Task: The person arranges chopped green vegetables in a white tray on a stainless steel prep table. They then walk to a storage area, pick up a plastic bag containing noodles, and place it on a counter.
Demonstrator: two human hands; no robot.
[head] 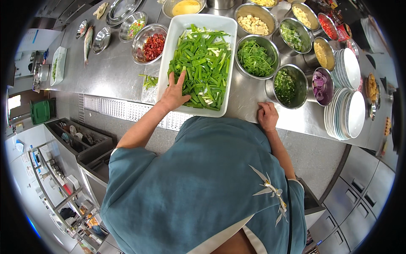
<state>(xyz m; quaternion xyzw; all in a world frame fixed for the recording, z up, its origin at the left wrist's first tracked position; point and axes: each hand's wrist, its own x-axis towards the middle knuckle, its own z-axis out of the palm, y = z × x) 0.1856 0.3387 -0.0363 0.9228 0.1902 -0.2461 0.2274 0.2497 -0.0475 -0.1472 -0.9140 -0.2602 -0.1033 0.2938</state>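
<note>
A white rectangular plastic tub [197, 19] full of cut green scallion pieces [203, 60] stands on the steel counter before me. My left hand [175, 92] reaches over the tub's near left part, fingers spread on the scallions, gripping nothing. To the right of the tub, my right hand [268, 116] rests with curled fingers on the counter's front edge; whether anything is inside them is hidden. Just beyond it are steel pots of leafy herbs [256, 58] and chopped scallion [285, 84]. A few scallion pieces [149, 81] lie left of the tub.
Left of the tub stand bowls of chopped dried red chili [153, 47] and diced peppers [136, 28], with a fish [88, 41] farther left. Pots of garlic cloves [253, 24] and sliced red onion [319, 85] stand right, near stacked white plates [353, 114] and bowls [349, 68].
</note>
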